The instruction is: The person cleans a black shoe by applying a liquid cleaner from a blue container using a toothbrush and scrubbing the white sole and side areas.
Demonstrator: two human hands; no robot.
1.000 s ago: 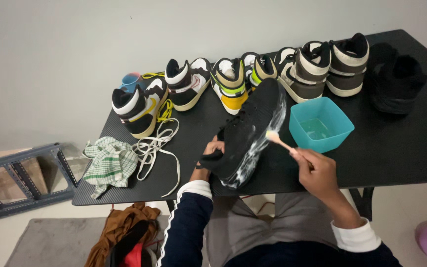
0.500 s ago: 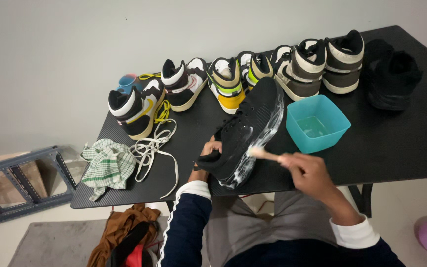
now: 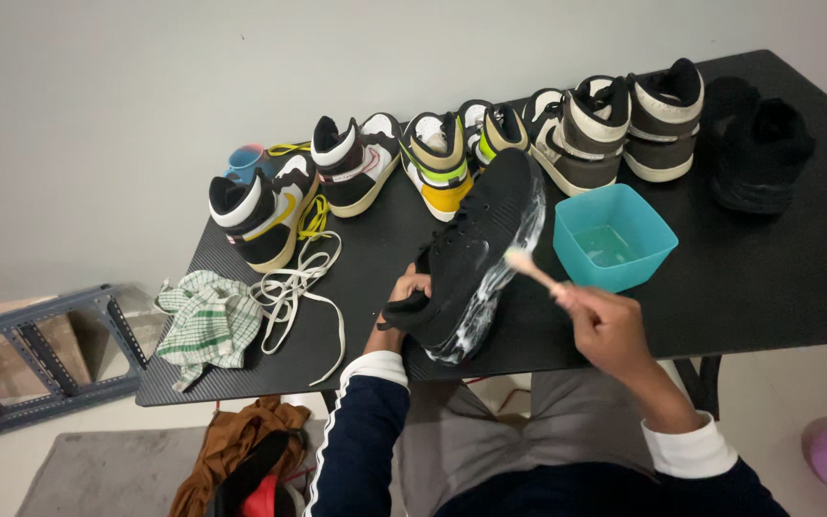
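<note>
Head view showed a black tabletop (image 3: 768, 287) against a pale grey wall, over a floor with a grey mat (image 3: 98, 474) and a blue metal frame (image 3: 31, 345). Near the front edge the left hand (image 3: 404, 297) gripped the heel of a black shoe (image 3: 476, 254), its sole foamy. The right hand (image 3: 605, 325) was closed around a toothbrush (image 3: 528, 268) touching that sole. A teal bowl (image 3: 614, 239) sat just beside. Sneakers (image 3: 433, 163) lined the back edge; the left hand's fingers were partly hidden behind the shoe.
</note>
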